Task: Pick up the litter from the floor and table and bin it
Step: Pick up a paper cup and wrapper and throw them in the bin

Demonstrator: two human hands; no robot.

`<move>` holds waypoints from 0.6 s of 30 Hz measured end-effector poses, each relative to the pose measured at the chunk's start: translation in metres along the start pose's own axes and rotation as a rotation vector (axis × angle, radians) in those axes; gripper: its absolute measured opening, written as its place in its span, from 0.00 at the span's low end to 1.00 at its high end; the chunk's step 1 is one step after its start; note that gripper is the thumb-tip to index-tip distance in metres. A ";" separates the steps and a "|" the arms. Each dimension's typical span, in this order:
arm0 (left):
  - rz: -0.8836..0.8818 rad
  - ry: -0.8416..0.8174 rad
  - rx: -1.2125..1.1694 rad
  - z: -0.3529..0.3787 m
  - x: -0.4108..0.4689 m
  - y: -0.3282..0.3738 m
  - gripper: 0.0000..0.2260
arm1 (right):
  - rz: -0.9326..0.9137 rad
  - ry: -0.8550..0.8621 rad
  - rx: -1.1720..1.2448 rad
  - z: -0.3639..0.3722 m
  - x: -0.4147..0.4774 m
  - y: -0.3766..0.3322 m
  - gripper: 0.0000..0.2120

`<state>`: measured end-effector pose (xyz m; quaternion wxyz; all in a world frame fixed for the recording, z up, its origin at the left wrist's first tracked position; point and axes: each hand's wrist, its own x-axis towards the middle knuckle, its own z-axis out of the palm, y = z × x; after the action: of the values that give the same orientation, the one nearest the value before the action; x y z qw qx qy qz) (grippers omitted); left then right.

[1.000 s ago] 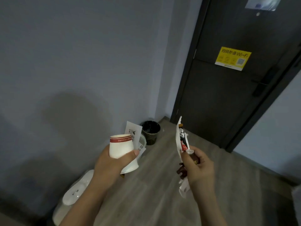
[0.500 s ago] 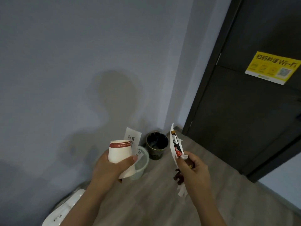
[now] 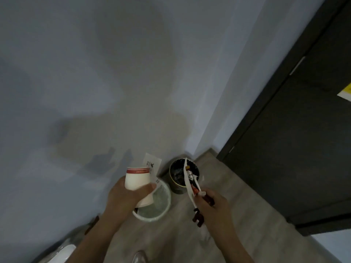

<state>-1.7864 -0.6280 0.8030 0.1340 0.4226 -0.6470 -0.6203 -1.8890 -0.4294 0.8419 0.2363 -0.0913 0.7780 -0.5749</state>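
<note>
My left hand grips a white paper cup with a red band together with a white card that sticks up behind it. They hang over a pale bin with a clear liner. My right hand pinches a torn white and red wrapper, with dark brown scraps hanging below the fingers. The wrapper's top reaches in front of the mouth of a dark round bin that stands in the corner and holds some litter.
A grey wall fills the left and the top. A dark door with a yellow sticker closes the right side. Wood-look floor runs between them. A white object lies low at the left edge.
The view has closed in on the two bins, which now sit right under my hands. Both hands keep their hold on the cup, card and wrapper.
</note>
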 end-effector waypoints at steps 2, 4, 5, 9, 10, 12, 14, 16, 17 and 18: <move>-0.025 -0.016 0.020 0.007 0.034 0.005 0.22 | 0.012 -0.026 -0.025 0.008 0.033 0.002 0.09; -0.053 -0.028 0.062 0.016 0.064 0.006 0.18 | 0.037 -0.038 -0.041 0.011 0.063 0.007 0.09; -0.075 -0.027 0.089 0.021 0.076 0.005 0.17 | 0.057 -0.044 -0.048 0.011 0.078 0.011 0.08; -0.184 -0.023 0.198 0.038 0.121 -0.018 0.18 | 0.217 -0.104 -0.003 0.015 0.137 0.031 0.05; -0.206 -0.024 0.219 0.041 0.128 -0.025 0.18 | 0.247 -0.114 0.000 0.017 0.150 0.036 0.04; -0.259 -0.021 0.249 0.052 0.148 -0.045 0.18 | 0.290 -0.150 -0.023 0.024 0.184 0.057 0.05; -0.312 0.002 0.250 0.065 0.169 -0.067 0.19 | 0.319 -0.212 -0.059 0.034 0.219 0.083 0.07; -0.363 0.035 0.200 0.075 0.187 -0.089 0.21 | 0.331 -0.263 -0.103 0.043 0.246 0.106 0.11; -0.401 0.062 0.166 0.082 0.198 -0.107 0.22 | 0.340 -0.299 -0.130 0.048 0.262 0.123 0.11; -0.437 0.089 0.136 0.087 0.207 -0.124 0.22 | 0.350 -0.333 -0.158 0.053 0.274 0.139 0.11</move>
<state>-1.9256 -0.6997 0.6003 -0.0036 0.5878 -0.5737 -0.5704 -2.0851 -0.5434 0.6278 0.4493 -0.0667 0.7748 -0.4396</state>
